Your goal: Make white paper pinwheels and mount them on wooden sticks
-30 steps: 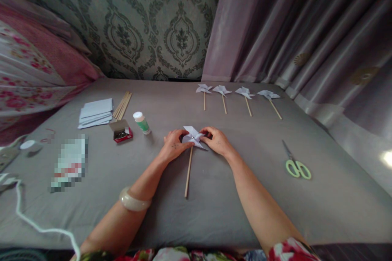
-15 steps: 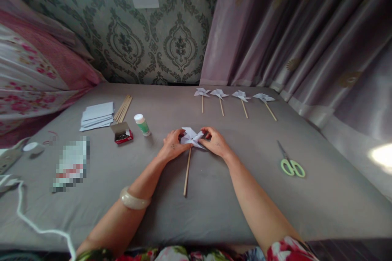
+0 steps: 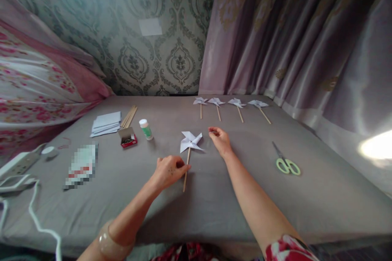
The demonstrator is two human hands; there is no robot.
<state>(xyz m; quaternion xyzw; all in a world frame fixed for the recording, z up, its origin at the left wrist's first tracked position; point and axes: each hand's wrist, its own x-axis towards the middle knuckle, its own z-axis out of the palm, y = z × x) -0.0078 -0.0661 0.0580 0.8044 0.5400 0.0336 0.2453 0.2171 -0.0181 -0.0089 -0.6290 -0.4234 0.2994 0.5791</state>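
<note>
A white paper pinwheel [image 3: 190, 142] on a thin wooden stick lies in the middle of the table, a small shiny pin at its centre. My left hand [image 3: 171, 170], closed, pinches that stick about halfway down between thumb and fingers. To the right of the blades, apart from them, my right hand [image 3: 219, 140] hovers with its fingers curled together and nothing visible in it. Left of the pinwheel stand a glue bottle [image 3: 146, 130] with a white cap and an opened small red box [image 3: 128, 139] of metal pins.
Several finished pinwheels [image 3: 236, 103] lie in a row at the back right. Green-handled scissors [image 3: 287, 164] rest on the right. On the left are stacked paper [image 3: 106, 124], wooden sticks [image 3: 129, 117], a blurred packet [image 3: 82, 165] and a power strip [image 3: 21, 163] with a white cable.
My left hand has moved from the pinwheel's blades down to its stick. The right hand has let go of the blades and drawn off to the right. The view has tilted up slightly.
</note>
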